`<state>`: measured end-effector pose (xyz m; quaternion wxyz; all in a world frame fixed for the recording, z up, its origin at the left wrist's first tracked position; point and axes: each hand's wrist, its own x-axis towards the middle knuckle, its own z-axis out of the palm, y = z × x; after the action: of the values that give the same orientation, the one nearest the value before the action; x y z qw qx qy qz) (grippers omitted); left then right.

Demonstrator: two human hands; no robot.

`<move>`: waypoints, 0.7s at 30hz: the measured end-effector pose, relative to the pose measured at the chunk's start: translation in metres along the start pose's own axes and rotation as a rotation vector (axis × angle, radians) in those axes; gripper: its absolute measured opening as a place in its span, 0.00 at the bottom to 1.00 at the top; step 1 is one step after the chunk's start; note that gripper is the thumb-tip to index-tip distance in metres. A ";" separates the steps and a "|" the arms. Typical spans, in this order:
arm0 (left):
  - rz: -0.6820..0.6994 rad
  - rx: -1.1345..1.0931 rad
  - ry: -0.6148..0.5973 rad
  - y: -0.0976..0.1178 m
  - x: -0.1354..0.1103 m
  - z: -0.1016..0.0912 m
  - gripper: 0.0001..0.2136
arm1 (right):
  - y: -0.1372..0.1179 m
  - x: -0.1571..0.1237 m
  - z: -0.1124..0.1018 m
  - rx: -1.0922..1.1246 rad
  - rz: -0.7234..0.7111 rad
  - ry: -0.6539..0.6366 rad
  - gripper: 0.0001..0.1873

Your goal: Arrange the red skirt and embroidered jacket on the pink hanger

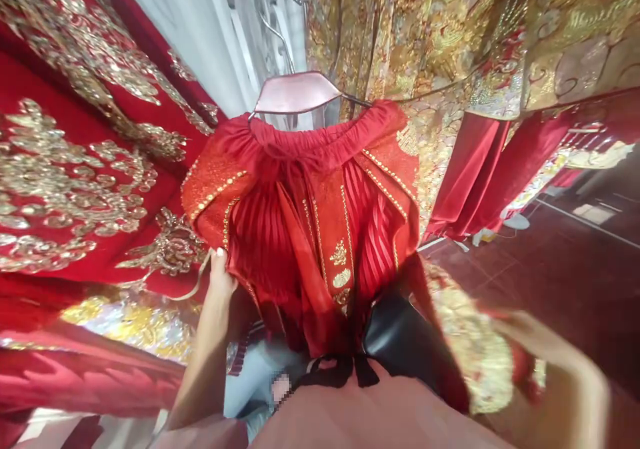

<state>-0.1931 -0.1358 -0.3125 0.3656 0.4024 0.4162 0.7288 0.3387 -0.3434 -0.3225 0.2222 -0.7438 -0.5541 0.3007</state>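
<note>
A red pleated skirt (305,215) with gold embroidery hangs from a pink hanger (296,93) in front of me. My left hand (220,272) pinches the skirt's lower left edge, fingers closed on the fabric. My right hand (520,339) is at the lower right, blurred by motion, against a gold-embroidered part of the red cloth (470,342); its fingers do not show clearly. A black leather-like object (400,339) sits below the skirt, close to my body.
Red garments with heavy gold embroidery (75,182) hang at the left. Gold brocade robes (450,42) hang at the upper right. A white curtain (200,29) is behind. Dark red floor (565,269) opens at the right.
</note>
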 end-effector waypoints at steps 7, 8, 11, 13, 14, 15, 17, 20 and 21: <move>0.799 0.601 0.278 0.054 -0.035 0.038 0.32 | 0.012 0.066 0.140 -0.190 0.377 0.042 0.08; 0.908 0.702 0.334 0.061 -0.040 0.044 0.31 | 0.011 0.069 0.141 -0.219 0.403 0.062 0.08; 1.031 0.990 0.327 0.074 -0.048 0.071 0.18 | -0.012 0.081 0.117 -0.305 0.467 0.157 0.18; 0.955 1.091 0.217 0.077 -0.041 0.095 0.11 | -0.049 0.090 0.093 -0.349 0.400 0.277 0.24; 0.897 1.116 0.174 0.078 -0.034 0.108 0.11 | -0.073 0.094 0.083 -0.359 0.316 0.356 0.24; 0.844 1.138 0.147 0.079 -0.024 0.120 0.13 | -0.100 0.096 0.074 -0.352 0.204 0.434 0.24; 0.771 1.182 0.101 0.080 -0.005 0.138 0.15 | -0.156 0.095 0.064 -0.264 -0.069 0.581 0.22; 0.751 1.279 -0.017 0.081 0.009 0.146 0.15 | -0.228 0.089 0.066 -0.055 -0.569 0.673 0.19; 0.758 1.328 -0.070 0.081 0.007 0.144 0.14 | -0.247 0.088 0.068 -0.001 -0.720 0.682 0.18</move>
<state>-0.0834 -0.1159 -0.1901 -0.2153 0.6758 0.5886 0.3881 0.1392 -0.1879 -0.2253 0.4800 -0.5614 -0.6718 -0.0560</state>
